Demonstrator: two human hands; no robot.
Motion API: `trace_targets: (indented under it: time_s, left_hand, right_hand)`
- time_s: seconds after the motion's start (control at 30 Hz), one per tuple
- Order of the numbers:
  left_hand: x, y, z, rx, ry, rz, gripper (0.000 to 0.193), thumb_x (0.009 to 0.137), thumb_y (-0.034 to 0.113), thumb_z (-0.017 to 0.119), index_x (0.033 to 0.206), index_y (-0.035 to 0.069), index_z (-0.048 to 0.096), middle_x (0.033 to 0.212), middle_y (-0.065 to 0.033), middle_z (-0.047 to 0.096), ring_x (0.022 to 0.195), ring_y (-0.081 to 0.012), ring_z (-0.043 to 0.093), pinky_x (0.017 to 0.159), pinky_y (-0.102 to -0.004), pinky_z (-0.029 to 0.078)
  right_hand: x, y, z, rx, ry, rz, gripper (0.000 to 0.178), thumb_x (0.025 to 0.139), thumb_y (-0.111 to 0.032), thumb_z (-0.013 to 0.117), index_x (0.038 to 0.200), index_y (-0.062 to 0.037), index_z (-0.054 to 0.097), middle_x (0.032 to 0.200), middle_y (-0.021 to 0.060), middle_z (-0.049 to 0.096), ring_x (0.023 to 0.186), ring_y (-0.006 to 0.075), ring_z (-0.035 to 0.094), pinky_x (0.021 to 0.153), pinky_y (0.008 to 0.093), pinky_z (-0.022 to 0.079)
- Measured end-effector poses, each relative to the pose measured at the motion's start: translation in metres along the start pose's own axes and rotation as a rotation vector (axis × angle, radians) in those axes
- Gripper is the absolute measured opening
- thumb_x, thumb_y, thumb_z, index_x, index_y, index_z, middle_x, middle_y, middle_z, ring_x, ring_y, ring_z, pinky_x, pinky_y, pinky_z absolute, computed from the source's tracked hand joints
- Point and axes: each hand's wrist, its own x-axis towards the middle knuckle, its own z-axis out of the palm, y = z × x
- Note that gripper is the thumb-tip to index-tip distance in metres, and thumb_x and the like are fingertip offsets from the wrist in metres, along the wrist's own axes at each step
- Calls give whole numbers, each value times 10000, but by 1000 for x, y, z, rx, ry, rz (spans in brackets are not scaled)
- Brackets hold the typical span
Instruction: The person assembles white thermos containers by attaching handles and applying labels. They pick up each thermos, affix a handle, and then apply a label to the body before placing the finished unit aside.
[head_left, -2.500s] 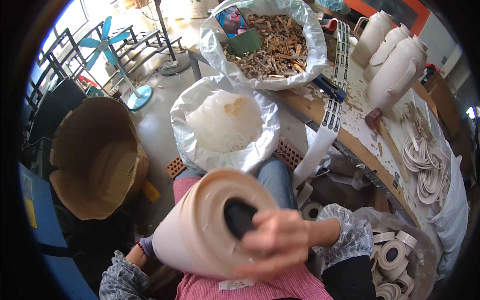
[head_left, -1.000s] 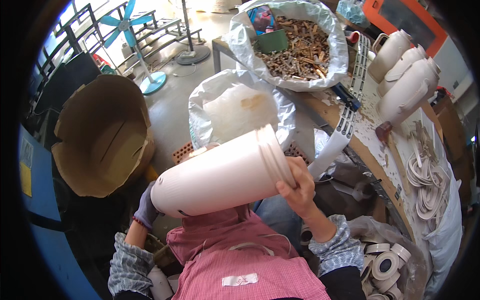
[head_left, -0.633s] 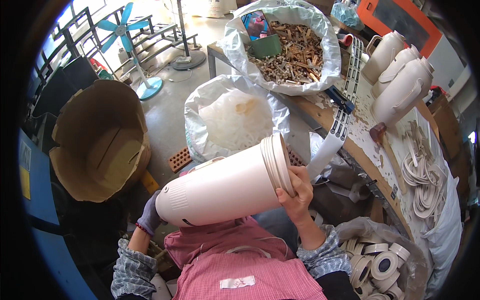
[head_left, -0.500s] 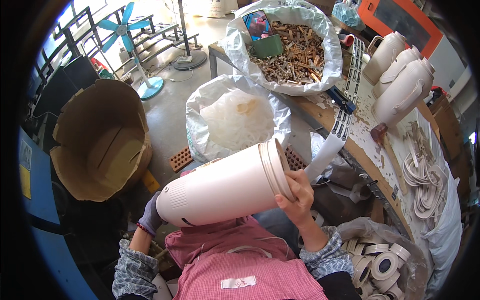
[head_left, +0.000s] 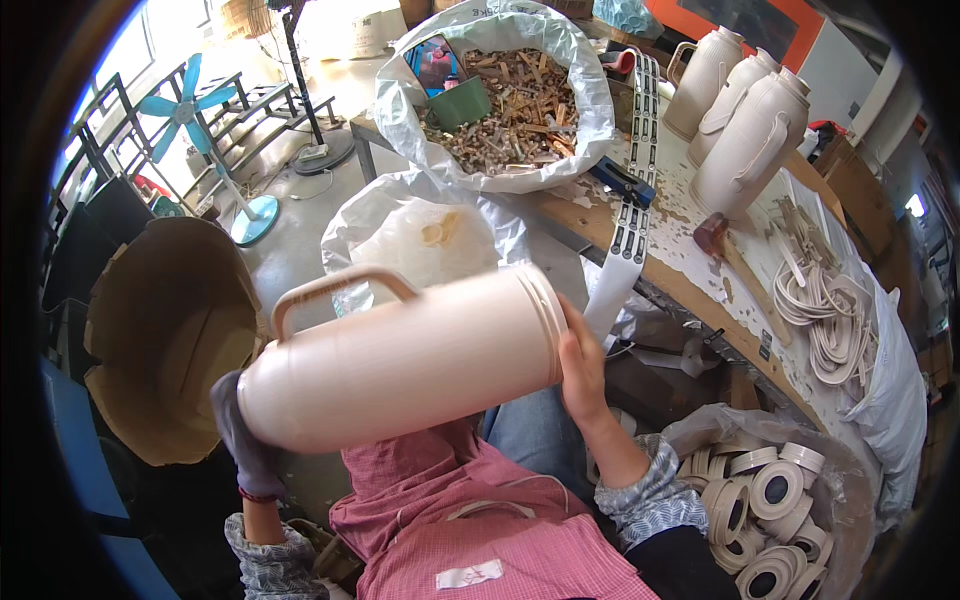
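A cream-coloured thermos jug casing (head_left: 410,370) lies sideways across my lap, between both hands, its loop handle on the upper side. My left hand (head_left: 243,435), in a grey-purple glove, is wrapped round the narrower end. At the wider, ringed end my bare right hand (head_left: 582,370) presses against the rim, its fingers partly hidden behind the casing. Beneath it are my pink checked apron (head_left: 480,530) and blue trouser leg.
Beyond the casing stand a white sack (head_left: 385,220) of translucent pieces and a sack (head_left: 590,100) of small brown parts. The worn bench (head_left: 680,250) at right holds thermos jugs (head_left: 755,150), a hammer (head_left: 712,237) and straps (head_left: 825,325). Nearby are ring-shaped parts (head_left: 780,490) and a cardboard box (head_left: 170,330).
The casing has turned about its length, bringing the handle into sight on top and the ribbed patch out of sight. My right hand has shifted along the rim. The whole view has swung slightly.
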Motion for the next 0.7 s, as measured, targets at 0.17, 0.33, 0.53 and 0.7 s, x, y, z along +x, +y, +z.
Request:
trace_targets:
  time_s: [0.17, 0.33, 0.53, 0.7]
  left_hand:
    - [29, 20, 12, -576, 66, -158, 216, 924, 125, 555, 1085, -12, 599, 1086, -118, 603, 1027, -227, 567, 922, -360, 444]
    - [118, 38, 65, -539, -314, -212, 139, 953, 123, 550, 1012, 24, 628, 923, -36, 612, 817, -106, 540, 757, -250, 452]
    - [155, -50, 175, 28, -348, -168, 312, 887, 322, 679, 1040, 51, 667, 1014, -115, 659, 935, -223, 609, 804, -314, 479]
    - [158, 46, 179, 301, -250, 511, 296, 819, 167, 705, 1098, 79, 657, 1179, -130, 623, 1171, -330, 514, 991, -421, 401]
  right_hand:
    - [-20, 73, -1, 170, 104, 455, 323, 1022, -262, 399, 1180, -10, 527, 1099, 87, 577, 1011, 160, 537, 906, 301, 420]
    - [-2, 109, -14, -515, -703, 604, 315, 914, -311, 564, 1064, -40, 623, 1012, 131, 652, 953, 249, 617, 825, 382, 476]
    - [212, 66, 70, -374, -34, -278, 434, 828, -137, 655, 1228, -7, 546, 899, 172, 647, 823, 342, 635, 726, 428, 504]
    - [359, 100, 127, -833, 188, -286, 550, 797, -235, 710, 1217, 66, 521, 1009, 197, 659, 1008, 322, 616, 872, 417, 477]
